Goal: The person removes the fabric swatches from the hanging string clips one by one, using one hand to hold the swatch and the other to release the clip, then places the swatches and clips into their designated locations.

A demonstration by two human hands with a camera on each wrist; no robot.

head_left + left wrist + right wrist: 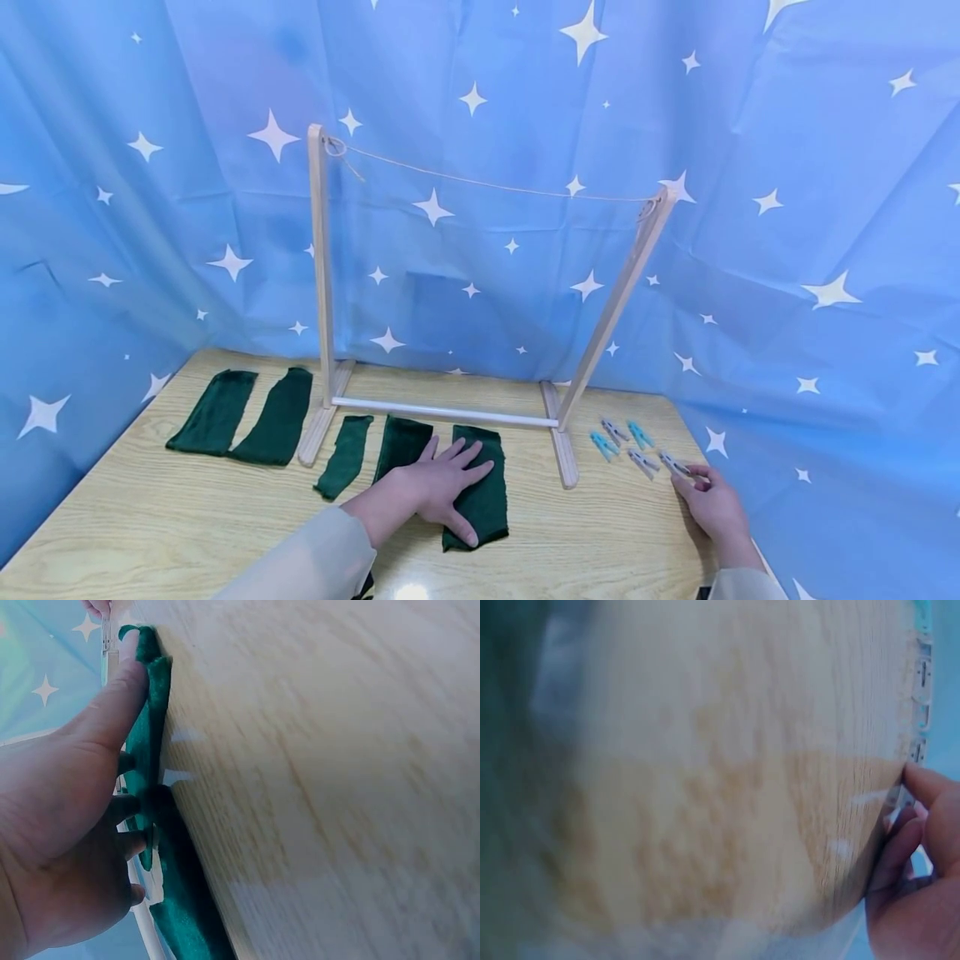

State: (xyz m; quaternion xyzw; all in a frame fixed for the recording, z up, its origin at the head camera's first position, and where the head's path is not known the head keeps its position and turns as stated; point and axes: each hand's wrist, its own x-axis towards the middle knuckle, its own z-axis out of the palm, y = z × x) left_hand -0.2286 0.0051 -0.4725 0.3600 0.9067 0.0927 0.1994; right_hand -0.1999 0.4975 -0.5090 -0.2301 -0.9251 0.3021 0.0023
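My left hand (442,483) lies with spread fingers on a dark green cloth piece (487,500), pressing it against the table. Another green cloth (401,442) sits just left of it, partly hidden by that hand and forearm. In the left wrist view, the thumb and fingertips of the left hand (67,802) touch the green cloth (154,697). At the table's right side, my right hand (712,504) pinches the near end of a grey clothespin (673,463) between thumb and fingers. In the right wrist view the right hand (922,862) has its fingers curled, and the clothespin is mostly hidden.
Blue clothespins (603,446) and grey clothespins (642,462) lie beside the right hand. A wooden frame (321,267) with a string (465,179) across its top stands at the back. Left lie a narrow green cloth (345,457) and two larger green cloths (217,412). A starry blue curtain hangs behind.
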